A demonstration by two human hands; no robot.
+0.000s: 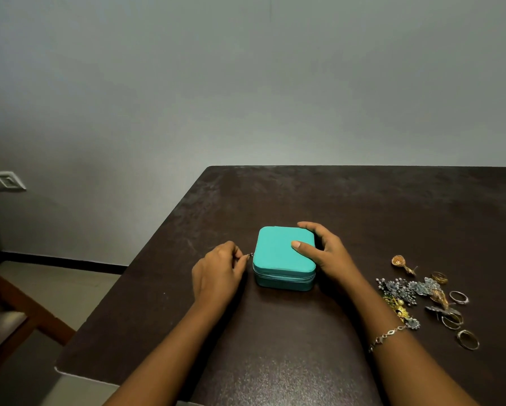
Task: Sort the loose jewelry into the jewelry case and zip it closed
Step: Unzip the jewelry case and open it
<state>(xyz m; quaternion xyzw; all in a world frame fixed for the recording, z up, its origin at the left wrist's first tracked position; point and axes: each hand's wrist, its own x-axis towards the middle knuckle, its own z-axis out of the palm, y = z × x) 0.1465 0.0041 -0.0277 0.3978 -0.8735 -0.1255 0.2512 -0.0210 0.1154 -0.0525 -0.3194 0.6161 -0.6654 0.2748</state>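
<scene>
Looking down on the teal jewelry case (pixel 278 253), lying shut and flat in the middle of the dark counter (pixel 363 206). Pinching the zipper pull (pixel 250 255) at the case's left side with the left hand (pixel 216 269), fingers (pixel 240 257) bunched tight against the thumb around that little metal tab. Bracing with the right hand (pixel 325 253): thumb laid flat across the lid, fingers curled round the far right corner, pinning the case in place. Seems to have packed nothing so far. Can see the loose jewelry (pixel 416 291) heaped on the counter well off to the right, with rings (pixel 467 339) lying singly along the heap's right and near edges. Hard to say from here whether the slider sits at the very end of its track; too small to read.

So, opening comes first, by the look of it. Best to draw the pull low and in line with the zipper track, not up or outward. Slow down at each rounded corner and turn the wrist with the curve. Press down with the right hand, but lift thumb and fingers clear of the seam ahead of the slider, or risk blocking it. Hold the case square to stop it skating across the smooth counter toward the heap. Run the zipper fully round before lifting the lid, to spare the teeth.
</scene>
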